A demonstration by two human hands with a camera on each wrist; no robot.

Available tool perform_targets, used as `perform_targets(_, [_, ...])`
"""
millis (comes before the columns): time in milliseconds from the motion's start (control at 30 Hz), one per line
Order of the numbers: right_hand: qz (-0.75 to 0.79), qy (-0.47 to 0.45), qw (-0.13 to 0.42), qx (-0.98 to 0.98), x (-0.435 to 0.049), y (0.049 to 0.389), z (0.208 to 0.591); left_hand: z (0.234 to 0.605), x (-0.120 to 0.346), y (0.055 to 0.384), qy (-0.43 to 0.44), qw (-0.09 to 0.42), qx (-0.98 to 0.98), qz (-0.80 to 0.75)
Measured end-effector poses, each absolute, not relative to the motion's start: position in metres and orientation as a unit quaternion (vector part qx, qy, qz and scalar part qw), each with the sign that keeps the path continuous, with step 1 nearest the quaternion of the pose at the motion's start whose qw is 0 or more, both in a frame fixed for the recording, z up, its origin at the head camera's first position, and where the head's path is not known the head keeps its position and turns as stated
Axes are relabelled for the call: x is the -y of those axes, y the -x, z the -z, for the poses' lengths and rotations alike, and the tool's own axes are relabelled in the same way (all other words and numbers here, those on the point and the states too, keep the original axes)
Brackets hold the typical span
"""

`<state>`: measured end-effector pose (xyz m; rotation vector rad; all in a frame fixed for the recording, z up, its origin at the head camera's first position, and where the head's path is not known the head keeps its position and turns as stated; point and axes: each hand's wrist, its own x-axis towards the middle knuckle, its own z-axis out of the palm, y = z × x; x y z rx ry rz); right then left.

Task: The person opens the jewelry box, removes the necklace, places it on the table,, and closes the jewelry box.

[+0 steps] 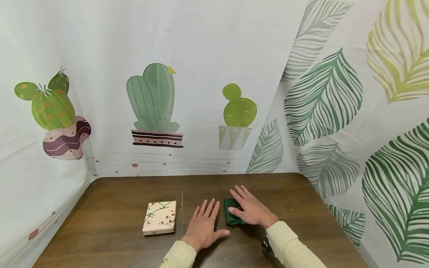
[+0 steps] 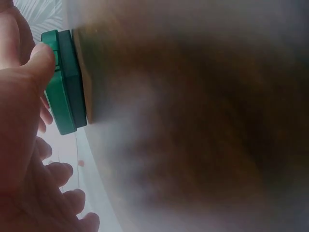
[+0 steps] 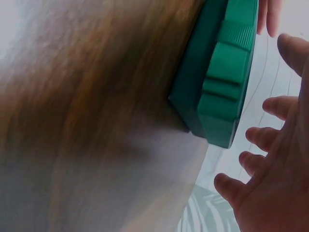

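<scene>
A dark green box [image 1: 231, 213] with a ribbed front catch [image 3: 236, 36] sits on the brown table. Over its top and right side is my right hand [image 1: 252, 209], palm down, fingers straight and spread, thumb across the lid. To the left of the box, my left hand [image 1: 203, 226] is flat over the table with fingers spread and its thumb pointing toward the box. In the left wrist view that thumb overlaps the green box [image 2: 62, 96]. In the right wrist view the right hand's fingers [image 3: 263, 140] are extended beside the box, holding nothing.
Left of my left hand stands a cream box [image 1: 161, 217] with red flowers and green stems. A thin strand [image 1: 182, 214], like a fine chain, lies between them. Printed cactus and leaf cloths [image 1: 201, 56] hang behind the table [image 1: 110, 216] and along its sides.
</scene>
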<state>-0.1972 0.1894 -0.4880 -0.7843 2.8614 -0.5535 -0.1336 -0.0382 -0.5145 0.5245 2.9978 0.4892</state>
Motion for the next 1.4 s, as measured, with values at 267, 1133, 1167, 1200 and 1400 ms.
perform_targets(267, [0.199,0.247,0.094,-0.944,-0.197,0.197,0.49,0.518,0.033,0.135,-0.182,0.028,-0.97,-0.162])
perform_targets(1133, [0.223,0.254,0.133,-0.932,-0.204,0.197,0.487,0.517,0.026,0.134,-0.187,0.039,-0.963,-0.192])
perform_targets(1167, [0.221,0.255,0.132,-0.932,-0.204,0.197,0.487,0.517,0.025,0.135,-0.189,0.043,-0.961,-0.196])
perform_targets(1200, [0.219,0.256,0.132,-0.932,-0.204,0.197,0.487,0.517,0.025,0.135,-0.191,0.046,-0.959,-0.202])
perform_targets(1400, [0.211,0.258,0.136,-0.933,-0.204,0.196,0.488,0.514,0.024,0.14,-0.201,0.073,-0.937,-0.276])
